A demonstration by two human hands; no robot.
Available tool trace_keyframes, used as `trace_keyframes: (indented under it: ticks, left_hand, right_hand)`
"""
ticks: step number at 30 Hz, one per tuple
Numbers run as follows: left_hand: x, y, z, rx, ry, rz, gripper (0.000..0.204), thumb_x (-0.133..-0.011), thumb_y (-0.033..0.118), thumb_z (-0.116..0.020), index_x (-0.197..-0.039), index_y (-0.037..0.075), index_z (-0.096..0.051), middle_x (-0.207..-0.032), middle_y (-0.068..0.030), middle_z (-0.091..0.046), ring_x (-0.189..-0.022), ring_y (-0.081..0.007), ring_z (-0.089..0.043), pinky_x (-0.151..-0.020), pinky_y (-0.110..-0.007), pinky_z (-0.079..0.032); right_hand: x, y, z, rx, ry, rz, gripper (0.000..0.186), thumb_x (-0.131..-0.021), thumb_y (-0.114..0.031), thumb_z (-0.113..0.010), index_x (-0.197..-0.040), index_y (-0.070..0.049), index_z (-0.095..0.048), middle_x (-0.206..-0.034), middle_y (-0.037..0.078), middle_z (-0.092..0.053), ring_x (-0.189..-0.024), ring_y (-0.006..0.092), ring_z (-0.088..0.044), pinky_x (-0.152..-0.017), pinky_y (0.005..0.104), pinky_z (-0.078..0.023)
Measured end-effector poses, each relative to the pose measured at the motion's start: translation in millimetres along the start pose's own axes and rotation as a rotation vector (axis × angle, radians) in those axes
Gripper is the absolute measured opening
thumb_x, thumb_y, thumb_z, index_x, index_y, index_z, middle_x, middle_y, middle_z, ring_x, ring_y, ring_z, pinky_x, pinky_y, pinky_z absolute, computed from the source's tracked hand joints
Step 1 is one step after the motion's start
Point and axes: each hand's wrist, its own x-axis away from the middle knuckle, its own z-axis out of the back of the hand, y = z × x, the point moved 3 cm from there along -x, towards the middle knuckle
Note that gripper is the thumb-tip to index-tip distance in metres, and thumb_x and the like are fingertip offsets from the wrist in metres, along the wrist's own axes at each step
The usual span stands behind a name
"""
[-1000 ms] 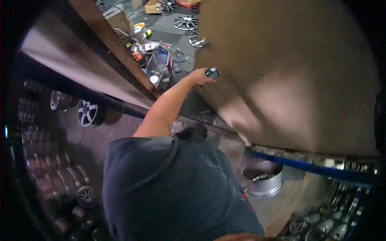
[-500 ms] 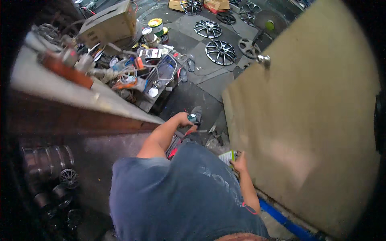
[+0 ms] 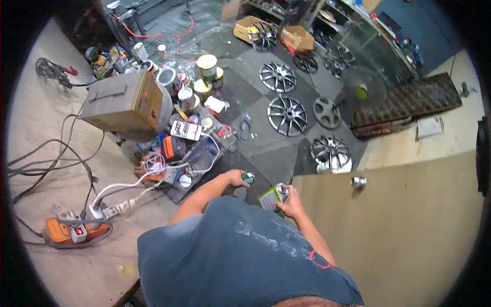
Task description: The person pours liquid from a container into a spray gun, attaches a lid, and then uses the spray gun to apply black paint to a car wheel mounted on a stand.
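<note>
My left hand (image 3: 236,178) is closed around a small dark green can (image 3: 248,178), held out in front of my body. To its right, my right hand (image 3: 292,203) grips a rectangular metal tin (image 3: 268,199) with a white and lime-green label. The tin is tilted, and its silver top points up toward the far right. The two containers are apart, with a small gap between them. My fingers partly hide both.
A pale door (image 3: 409,220) with a round knob (image 3: 358,182) stands close on my right. Ahead on the floor lie several wheel covers (image 3: 287,116) and a fan (image 3: 363,91). At left are paint cans (image 3: 207,66), a phone (image 3: 185,130), a large box (image 3: 123,100) and an orange power strip (image 3: 76,232).
I have moved forward past the doorway, and the view has tilted up to show more of the room. Both hands came closer together, still holding the can and the tin.
</note>
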Motion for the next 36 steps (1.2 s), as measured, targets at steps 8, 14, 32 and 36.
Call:
trace_keyframes:
  ticks: [8, 14, 32, 36]
  left_hand:
    - [-12.4, 29.2, 70.0, 0.344, 0.19, 0.126, 0.083, -0.074, 0.046, -0.082, -0.139, 0.002, -0.055, -0.099, -0.0153, -0.072, -0.071, -0.0186, -0.069, -0.067, -0.036, -0.056]
    - [-81.8, -18.7, 84.4, 0.398, 0.35, 0.274, 0.082, -0.076, 0.043, -0.081, -0.141, 0.003, -0.053, -0.12, -0.0191, -0.069, -0.109, -0.0314, -0.067, -0.098, -0.039, -0.05]
    - [-251.0, 29.8, 403.5, 0.5, 0.673, 0.49, 0.094, -0.07, 0.056, -0.081, -0.139, 0.0, -0.053, -0.13, -0.0246, -0.062, -0.118, -0.0363, -0.062, -0.102, -0.042, -0.048]
    - [-317.7, -19.0, 494.7, 0.454, 0.554, 0.518, 0.087, -0.07, 0.054, -0.081, -0.138, 0.006, -0.056, -0.119, -0.0237, -0.068, -0.109, -0.0368, -0.067, -0.095, -0.042, -0.052]
  right_hand:
    - [-193.0, 14.2, 70.0, 0.049, -0.165, 0.118, 0.073, -0.07, -0.021, -0.086, -0.13, -0.011, -0.046, -0.121, 0.021, -0.055, -0.116, 0.0405, -0.055, -0.097, 0.0459, -0.048]
    - [-334.6, 111.4, 104.7, 0.042, 0.033, 0.136, 0.08, -0.067, -0.02, -0.086, -0.132, -0.005, -0.04, -0.128, 0.023, -0.053, -0.116, 0.0425, -0.055, -0.099, 0.048, -0.046]
    - [-620.9, 247.4, 202.4, 0.294, -0.26, -0.416, 0.085, -0.069, -0.026, -0.086, -0.134, -0.009, -0.034, -0.13, 0.028, -0.049, -0.12, 0.0452, -0.053, -0.103, 0.048, -0.044]
    - [-715.9, 196.9, 218.4, 0.301, -0.224, -0.353, 0.084, -0.069, -0.025, -0.086, -0.134, -0.01, -0.035, -0.129, 0.027, -0.05, -0.119, 0.0449, -0.054, -0.103, 0.0482, -0.044]
